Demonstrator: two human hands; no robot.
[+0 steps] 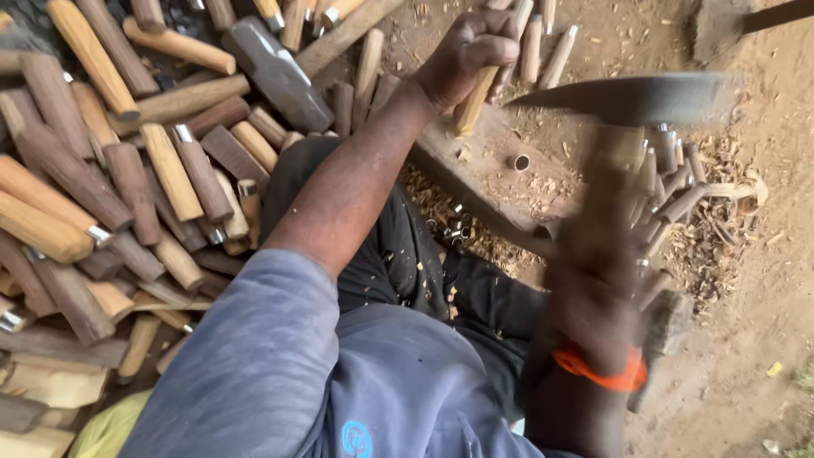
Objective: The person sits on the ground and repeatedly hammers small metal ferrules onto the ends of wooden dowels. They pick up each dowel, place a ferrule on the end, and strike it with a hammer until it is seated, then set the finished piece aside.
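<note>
My left hand (471, 51) grips a pale wooden handle (471, 103) and holds it upright on a dark wooden block (487, 174). My right hand (598, 280), blurred with motion and wearing an orange wristband (600, 371), is closed around the wooden haft of a wide-bladed chopping tool (632, 99). The blade hangs just right of the held handle, a little above the block.
A big heap of turned wooden handles (127, 178), some with metal collars, fills the left side. A heavy hammer (275, 72) lies on it. More handles (670, 182), a small metal ring (521, 162) and wood shavings (708, 246) lie on the dirt to the right.
</note>
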